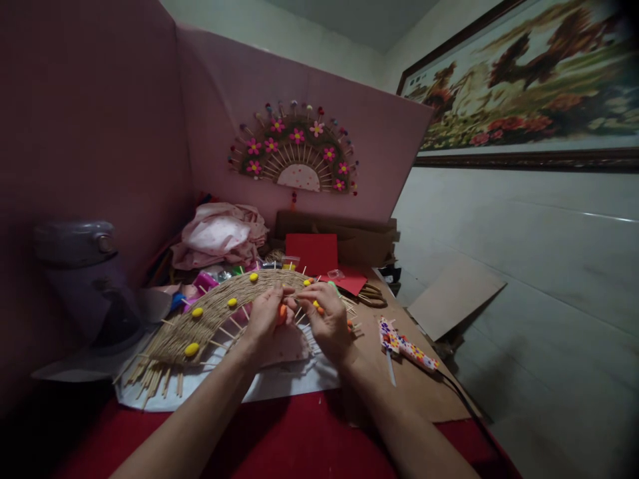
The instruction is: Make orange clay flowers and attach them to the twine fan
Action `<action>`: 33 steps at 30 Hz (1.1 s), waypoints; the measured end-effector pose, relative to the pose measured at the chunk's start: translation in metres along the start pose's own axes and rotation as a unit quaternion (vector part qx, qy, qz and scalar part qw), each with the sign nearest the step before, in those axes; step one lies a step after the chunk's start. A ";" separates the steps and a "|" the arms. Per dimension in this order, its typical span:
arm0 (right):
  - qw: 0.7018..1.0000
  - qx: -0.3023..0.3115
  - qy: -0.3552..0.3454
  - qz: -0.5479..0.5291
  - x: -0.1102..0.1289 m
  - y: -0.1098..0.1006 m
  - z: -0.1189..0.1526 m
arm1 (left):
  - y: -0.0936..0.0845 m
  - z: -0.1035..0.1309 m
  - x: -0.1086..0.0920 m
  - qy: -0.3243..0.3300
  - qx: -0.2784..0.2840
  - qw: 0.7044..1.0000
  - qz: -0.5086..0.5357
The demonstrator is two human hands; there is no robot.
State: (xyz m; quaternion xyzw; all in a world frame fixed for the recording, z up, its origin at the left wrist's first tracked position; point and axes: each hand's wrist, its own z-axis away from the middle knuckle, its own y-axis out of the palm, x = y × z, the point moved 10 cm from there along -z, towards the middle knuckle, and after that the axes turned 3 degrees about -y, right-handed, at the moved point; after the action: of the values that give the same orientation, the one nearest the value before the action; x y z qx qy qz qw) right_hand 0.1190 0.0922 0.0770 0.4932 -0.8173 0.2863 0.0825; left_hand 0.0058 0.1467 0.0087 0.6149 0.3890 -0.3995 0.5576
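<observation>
In the middle of the head view, my left hand (267,311) and my right hand (327,319) meet fingertip to fingertip, both closed in a pinch. An orange lump (282,314), perhaps soft clay, shows under the fingers of my left hand. What my right fingers pinch is too small to make out. Beneath both hands lies a fan-shaped piece (214,313) of woven brown cord on thin sticks. Yellow oval dabs (192,349) dot its band, and small orange ones lie by my right hand. A pale half-round panel (284,349) forms its base, partly covered by my arms.
A glue gun (407,346) with flowered covering rests on cardboard (369,372) at right, its cord trailing off the edge. Loose sticks (154,379) lie at front left. Behind are red card (312,253), scissors (372,295) and bunched cloth (219,233). A bottle (90,286) stands left.
</observation>
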 end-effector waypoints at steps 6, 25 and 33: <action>0.997 0.058 -0.033 0.026 0.015 0.018 0.012 | -0.001 0.001 0.001 0.032 0.000 0.999 -0.034; 0.996 0.016 -0.001 0.085 -0.010 0.003 0.013 | 0.019 0.008 0.022 -0.076 0.092 0.991 0.058; 0.997 0.020 0.064 -0.048 -0.021 0.003 0.010 | 0.012 0.005 0.018 -0.046 0.064 0.995 0.059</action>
State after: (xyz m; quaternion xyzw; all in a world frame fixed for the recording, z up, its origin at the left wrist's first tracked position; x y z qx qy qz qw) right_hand 0.1280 0.1034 0.0587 0.5143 -0.7797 0.3293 0.1384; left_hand 0.0229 0.1417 -0.0036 0.6523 0.2995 -0.4174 0.5572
